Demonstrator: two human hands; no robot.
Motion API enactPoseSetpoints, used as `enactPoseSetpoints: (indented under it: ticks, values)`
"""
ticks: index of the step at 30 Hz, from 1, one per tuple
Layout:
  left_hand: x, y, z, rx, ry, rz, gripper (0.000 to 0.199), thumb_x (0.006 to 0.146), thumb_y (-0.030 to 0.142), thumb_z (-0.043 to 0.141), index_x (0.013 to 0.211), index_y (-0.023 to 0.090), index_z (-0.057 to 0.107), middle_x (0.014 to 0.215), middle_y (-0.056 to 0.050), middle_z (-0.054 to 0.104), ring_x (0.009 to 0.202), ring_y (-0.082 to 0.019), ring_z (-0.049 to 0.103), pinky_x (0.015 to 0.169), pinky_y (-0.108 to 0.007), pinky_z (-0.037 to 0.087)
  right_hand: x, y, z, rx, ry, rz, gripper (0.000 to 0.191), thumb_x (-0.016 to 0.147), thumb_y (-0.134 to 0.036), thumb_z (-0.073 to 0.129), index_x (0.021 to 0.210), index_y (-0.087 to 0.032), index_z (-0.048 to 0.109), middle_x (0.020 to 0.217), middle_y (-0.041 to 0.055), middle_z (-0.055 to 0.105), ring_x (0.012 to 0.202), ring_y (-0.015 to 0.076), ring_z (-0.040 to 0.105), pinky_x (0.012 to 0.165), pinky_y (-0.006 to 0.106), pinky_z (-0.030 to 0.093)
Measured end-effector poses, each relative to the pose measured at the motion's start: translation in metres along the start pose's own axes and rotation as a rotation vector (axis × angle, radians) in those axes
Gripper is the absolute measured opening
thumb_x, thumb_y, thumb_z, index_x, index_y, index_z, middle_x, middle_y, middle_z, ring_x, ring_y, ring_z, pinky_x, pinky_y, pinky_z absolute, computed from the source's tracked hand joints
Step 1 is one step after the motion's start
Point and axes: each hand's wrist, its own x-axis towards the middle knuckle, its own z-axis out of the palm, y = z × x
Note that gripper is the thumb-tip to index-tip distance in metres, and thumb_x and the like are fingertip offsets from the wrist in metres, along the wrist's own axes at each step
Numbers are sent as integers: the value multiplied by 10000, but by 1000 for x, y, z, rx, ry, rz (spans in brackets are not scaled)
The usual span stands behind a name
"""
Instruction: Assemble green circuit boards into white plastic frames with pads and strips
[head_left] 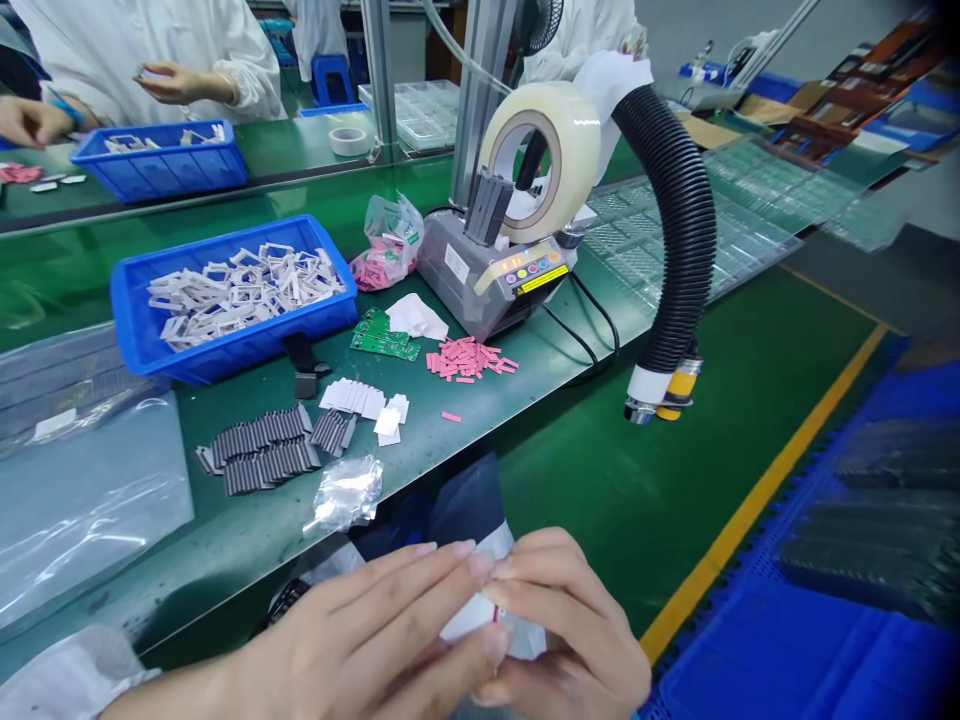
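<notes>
My left hand [375, 630] and my right hand [574, 625] meet at the lower middle, in front of the bench edge. Fingertips of both are pinched together around a small piece that the fingers mostly hide; only a thin red edge [496, 612] of it shows. Whitish material lies behind the fingers, and I cannot tell whether it belongs to the piece. Nearest on the bench are a crumpled clear plastic bag [346, 492], rows of dark grey strips [262, 450], white rectangular pieces [354, 398], a single pink strip [451, 416] and a pile of pink strips [469, 358].
A blue bin [142, 335] holds many white plastic frames. Beside it stand a tape dispenser [480, 285] with a large tape roll [581, 160] and green circuit boards [382, 336]. A black flexible hose [686, 220] hangs at the right. Across the bench, a co-worker's hands [176, 83] are near another bin.
</notes>
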Motion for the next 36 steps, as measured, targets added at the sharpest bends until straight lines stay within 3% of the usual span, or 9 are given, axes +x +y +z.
enactPoseSetpoints:
  ticks: [5,10,15,20,23,26,30,33,36]
  values:
    - [-5,-2,7,-13,10,3,268,866,152,523,1082,133,681,1046,-146,708,966,-262,686,856,-327,520,-2,3,2,20,-9,39,284,823,-413,645,911,-143,633,774,43,627,664,131,588,553,274,498]
    - [-17,-8,24,-134,105,-50,390,904,149,455,1285,164,539,1104,-147,712,1092,-243,633,943,-330,484,-6,7,6,87,6,50,343,843,-442,610,1004,-139,592,762,33,616,676,133,586,566,284,491]
    - [0,-11,13,-158,163,-35,386,953,167,336,991,126,717,895,-131,767,919,-191,706,872,-253,522,-8,10,3,80,-6,44,298,860,-422,590,985,-151,601,786,25,604,724,124,578,602,271,495]
    - [11,-9,10,-184,153,-79,416,960,152,313,886,149,722,856,-101,765,847,-166,709,782,-225,558,-4,12,-4,102,-135,13,212,932,-331,500,964,-165,627,901,44,633,827,119,591,692,265,519]
    - [7,-8,23,-407,157,-123,356,953,170,349,938,115,700,811,-121,735,812,-177,695,682,-232,574,-2,13,-5,157,-143,21,204,915,-328,529,916,-159,642,814,28,650,785,108,593,664,238,524]
    - [1,-4,34,-656,197,-186,295,920,155,436,1134,142,639,846,-114,724,828,-180,691,642,-232,570,0,13,-3,179,-68,36,184,869,-334,595,851,-161,655,719,11,657,702,104,589,587,229,510]
    - [-4,5,32,-1023,62,-513,362,862,151,559,1203,256,624,911,-75,752,799,-182,700,705,-264,561,-2,12,2,202,88,129,158,808,-332,671,792,-175,671,653,4,644,603,109,573,512,254,471]
    - [-5,15,32,-1505,21,-821,395,829,211,634,1202,338,607,979,-31,759,877,-170,701,762,-265,535,-8,14,3,269,148,250,136,823,-324,660,783,-196,680,658,3,635,606,118,564,530,274,461]
    - [-4,22,40,-2105,55,-925,461,783,294,697,1216,388,571,917,24,770,880,-125,711,744,-201,512,-17,16,3,346,177,358,125,883,-294,590,848,-227,689,726,6,640,678,128,567,594,287,468]
